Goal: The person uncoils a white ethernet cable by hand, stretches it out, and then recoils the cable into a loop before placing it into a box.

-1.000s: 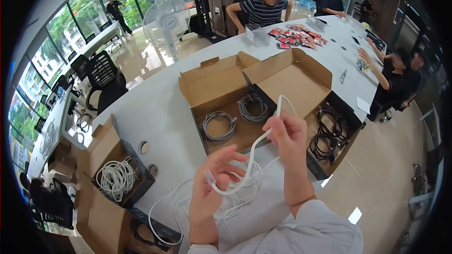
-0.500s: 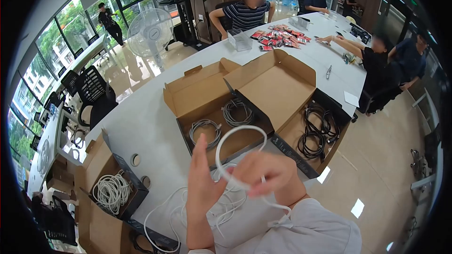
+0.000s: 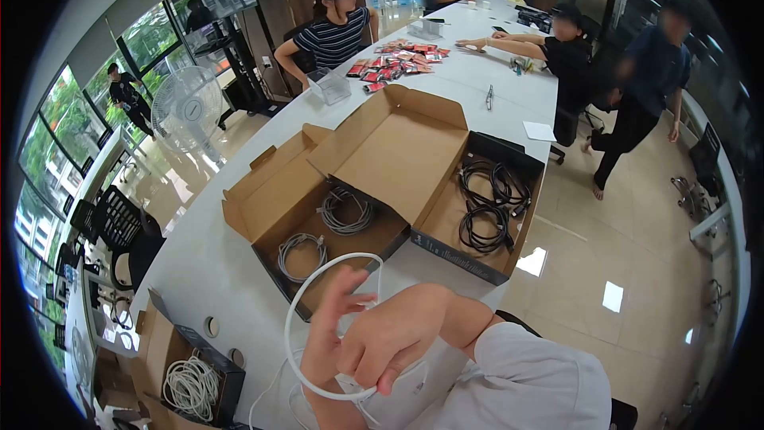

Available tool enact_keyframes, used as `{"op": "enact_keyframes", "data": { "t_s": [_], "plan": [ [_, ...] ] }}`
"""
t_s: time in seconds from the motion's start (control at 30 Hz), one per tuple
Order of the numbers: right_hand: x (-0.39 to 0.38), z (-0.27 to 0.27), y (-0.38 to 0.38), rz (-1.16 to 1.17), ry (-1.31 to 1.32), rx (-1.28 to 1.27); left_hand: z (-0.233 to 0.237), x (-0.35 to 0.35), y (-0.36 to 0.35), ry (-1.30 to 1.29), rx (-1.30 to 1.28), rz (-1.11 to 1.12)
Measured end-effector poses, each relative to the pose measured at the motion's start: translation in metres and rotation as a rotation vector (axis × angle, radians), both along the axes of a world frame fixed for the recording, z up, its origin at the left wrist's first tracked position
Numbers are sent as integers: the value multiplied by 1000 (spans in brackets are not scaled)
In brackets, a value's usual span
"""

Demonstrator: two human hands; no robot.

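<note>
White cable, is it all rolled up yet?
Not yet. Gray coils and black coils already lie in the boxes. The left hand and right hand have one loop of the white cable made. Loose cable on the table below is left to wind.

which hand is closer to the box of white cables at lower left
Left. The left hand is raised to the right of the box of white cables; the right hand is farther right, gripping the white cable loop.
</note>
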State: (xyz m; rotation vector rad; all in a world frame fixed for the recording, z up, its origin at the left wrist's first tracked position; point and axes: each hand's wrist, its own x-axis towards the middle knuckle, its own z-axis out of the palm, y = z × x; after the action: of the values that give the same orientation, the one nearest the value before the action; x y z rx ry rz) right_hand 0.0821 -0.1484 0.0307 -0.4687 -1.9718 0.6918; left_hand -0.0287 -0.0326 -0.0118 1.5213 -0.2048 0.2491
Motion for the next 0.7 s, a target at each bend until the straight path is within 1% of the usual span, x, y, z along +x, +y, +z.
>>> {"op": "enact_keyframes", "data": {
  "t_s": [0.1, 0.23, 0.33, 0.47, 0.53, 0.57, 0.63, 0.7],
  "plan": [
    [-1, 2, 2, -3, -3, 36, -6, 4, 8, 111, 140, 412],
    [2, 2, 2, -31, 54, 35, 9, 4, 4, 134, 158, 518],
    [2, 1, 1, -25, 144, 2, -1, 7, 4, 80, 220, 577],
    [4, 0, 2, 8, 222, 12, -12, 13, 10, 94, 371, 709],
    [5, 3, -1, -36, 253, 2, -14, 13, 15, 100, 421, 760],
    [6, 5, -2, -53, 269, -3, -14, 14, 16, 71, 342, 782],
    [4, 4, 0, -265, 304, 62, -12, 15, 19, 19, 184, 830],
    [4, 7, 2, -493, 313, 98, -11, 6, 29, -95, 157, 784]
  ]
}}
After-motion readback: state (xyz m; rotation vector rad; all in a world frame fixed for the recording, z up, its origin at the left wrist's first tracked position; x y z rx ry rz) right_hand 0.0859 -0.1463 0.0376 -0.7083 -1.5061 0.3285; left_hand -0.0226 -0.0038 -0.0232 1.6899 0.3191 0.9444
